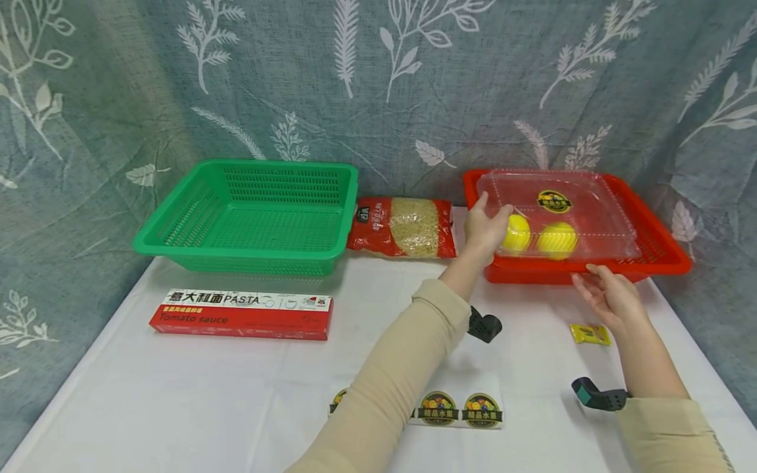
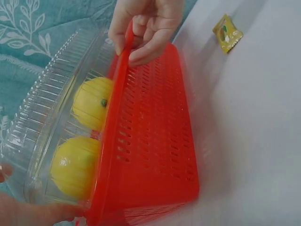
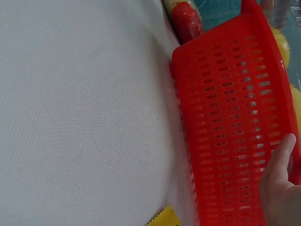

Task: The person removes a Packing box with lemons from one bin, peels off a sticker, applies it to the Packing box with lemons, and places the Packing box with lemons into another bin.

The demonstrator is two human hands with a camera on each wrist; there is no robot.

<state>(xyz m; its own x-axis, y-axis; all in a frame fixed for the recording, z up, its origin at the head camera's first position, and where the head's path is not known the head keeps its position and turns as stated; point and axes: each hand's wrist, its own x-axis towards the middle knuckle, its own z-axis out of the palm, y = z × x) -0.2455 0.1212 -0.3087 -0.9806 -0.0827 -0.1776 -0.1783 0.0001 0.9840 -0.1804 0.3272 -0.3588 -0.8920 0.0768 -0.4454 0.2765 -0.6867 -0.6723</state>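
A clear plastic fruit box (image 1: 579, 223) with a round black label and two round yellow fruits (image 1: 557, 240) lies tilted in the red basket (image 1: 650, 266), part of it above the front rim. My left hand (image 1: 486, 226) grips the box at its left end, thumb and fingers on either side of it. On the basket's front rim, my right hand (image 1: 612, 299) pinches the edge between thumb and fingers. The left wrist view shows that right hand (image 2: 148, 30) on the rim, beside the fruits.
A green basket (image 1: 340, 256) stands at the back left, with a red bag of pasta (image 1: 414, 226) between the baskets. A pasta box (image 1: 242, 315) lies in front of the green basket. A yellow wrapped snack (image 1: 590, 334) is near my right hand, a label strip (image 1: 458, 410) in front.
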